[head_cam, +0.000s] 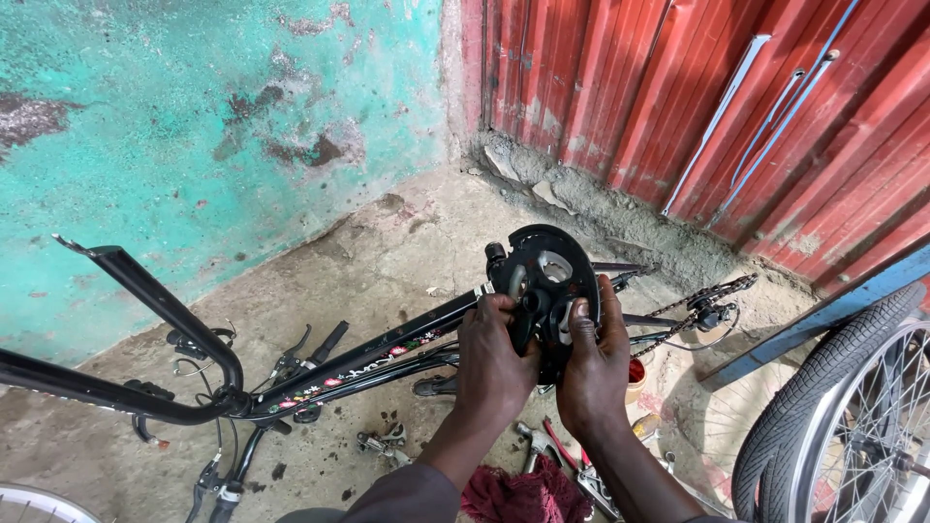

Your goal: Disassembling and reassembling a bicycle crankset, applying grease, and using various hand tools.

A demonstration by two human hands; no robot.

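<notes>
A black chainring guard with its crank set (550, 291) was held at the centre of the frame, seated at the bottom bracket of an upturned black bicycle frame (368, 363). It was gripped from both sides: the left hand (494, 363) was closed on its left edge, thumb pressed against the face, and the right hand (593, 363) was clamped on its right edge, thumb laid across the disc near the hub. Whether the part was fully seated on the axle could not be told, since the hub was hidden by the fingers.

For the step to be done well, the disc would best be kept square to the frame tube, with even pressure from both thumbs so that it was not cocked on the axle; fingers would best be kept off the teeth.

To the right of centre, the chain (702, 295) hung slack towards the rear derailleur (712, 315). At the lower right a spoked wheel with tyre (833, 416) was leaned. In the lower left, brake levers and cables (218, 470) were trailed over the concrete floor (387, 252). Below the hands, a red rag (518, 494) and hand tools (557, 450) were lain. Behind were a turquoise wall (194, 116) at the upper left and red corrugated sheeting (678, 87) at the upper right.
</notes>
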